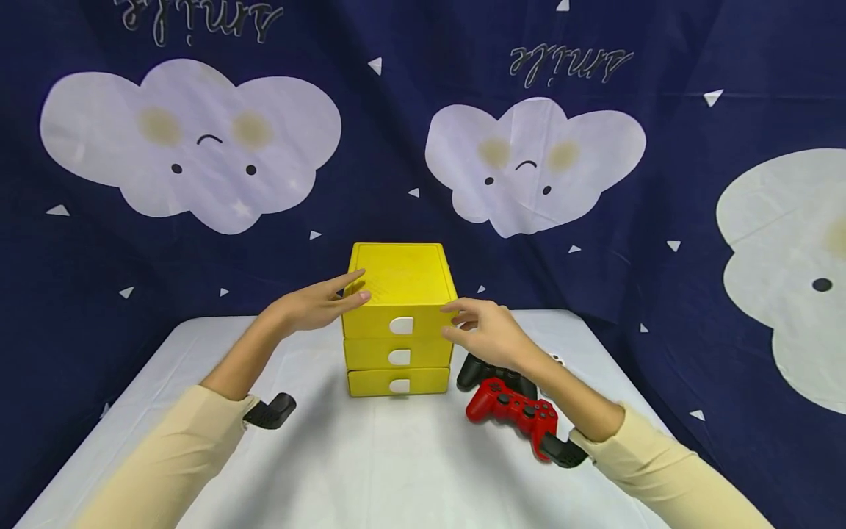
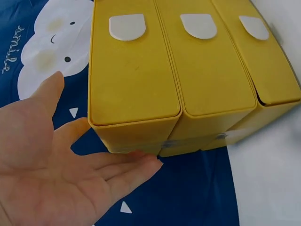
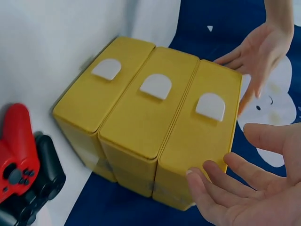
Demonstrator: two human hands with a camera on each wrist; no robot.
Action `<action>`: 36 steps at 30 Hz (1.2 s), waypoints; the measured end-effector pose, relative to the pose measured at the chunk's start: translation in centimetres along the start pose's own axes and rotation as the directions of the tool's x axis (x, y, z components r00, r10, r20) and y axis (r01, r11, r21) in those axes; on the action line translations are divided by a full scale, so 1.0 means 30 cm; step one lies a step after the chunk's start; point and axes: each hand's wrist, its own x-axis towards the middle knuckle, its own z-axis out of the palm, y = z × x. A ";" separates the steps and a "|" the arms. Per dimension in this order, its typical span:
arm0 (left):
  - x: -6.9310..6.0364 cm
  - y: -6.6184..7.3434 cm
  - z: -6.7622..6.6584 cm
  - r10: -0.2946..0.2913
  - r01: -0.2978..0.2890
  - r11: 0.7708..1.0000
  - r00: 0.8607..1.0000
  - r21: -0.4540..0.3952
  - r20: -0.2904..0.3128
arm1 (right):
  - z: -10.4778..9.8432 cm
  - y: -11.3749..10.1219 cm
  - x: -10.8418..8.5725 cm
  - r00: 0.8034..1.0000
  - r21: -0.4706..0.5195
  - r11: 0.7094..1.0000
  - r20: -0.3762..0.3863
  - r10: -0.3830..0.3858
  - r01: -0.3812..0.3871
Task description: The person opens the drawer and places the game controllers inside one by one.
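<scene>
You have the yellow plastic three-drawer box (image 1: 402, 275) standing upright on the white cloth-covered surface (image 1: 370, 470), its drawers with white rounded tabs (image 1: 399, 358) facing you. All three drawers sit in place, though the lowest shows a thin dark gap at one corner. Your left grip (image 1: 316, 305) is wide, fingers extended at the box's upper left edge; your right grip (image 1: 487, 332) is also loose, fingers slightly bent by the upper right edge. Neither holds anything; you cannot tell whether fingertips touch. The red game controller (image 1: 512, 406) and black game controller (image 1: 476, 373) lie outside, right of the box. Judging by this, handling is either just starting or just finished; a firm hold isn't made.
</scene>
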 end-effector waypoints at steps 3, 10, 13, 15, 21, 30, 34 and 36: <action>0.013 -0.003 0.006 0.010 -0.010 1.000 1.000 -0.007 0.015 | 0.018 -0.016 0.021 1.000 0.021 1.000 0.002 -0.009 0.009; 0.034 -0.011 0.019 -0.028 0.031 0.996 0.999 -0.089 0.035 | 0.058 -0.045 0.059 0.999 0.038 0.999 0.026 -0.030 0.029; 0.041 -0.019 0.018 -0.052 0.057 0.988 0.998 -0.144 0.039 | 0.071 -0.055 0.075 0.999 0.035 0.999 0.031 -0.026 0.025; 0.044 -0.023 0.014 -0.065 0.071 0.981 0.997 -0.180 0.038 | 0.079 -0.061 0.084 0.999 0.032 0.999 0.035 -0.020 0.019; 0.053 -0.032 0.005 -0.130 0.122 0.954 0.991 -0.275 -0.013 | 0.093 -0.084 0.096 0.999 0.030 0.999 0.032 -0.024 0.023; 0.060 -0.055 0.001 -0.147 0.113 0.914 0.987 -0.389 -0.058 | 0.100 -0.092 0.114 0.999 0.035 0.999 0.007 -0.035 0.035; 0.064 -0.068 -0.003 -0.139 0.099 0.912 0.988 -0.397 -0.072 | 0.107 -0.086 0.129 0.999 0.030 0.999 -0.005 -0.044 0.044; 0.065 -0.074 -0.005 -0.132 0.091 0.912 0.988 -0.401 -0.076 | 0.112 -0.083 0.137 0.999 0.034 0.998 -0.019 -0.045 0.046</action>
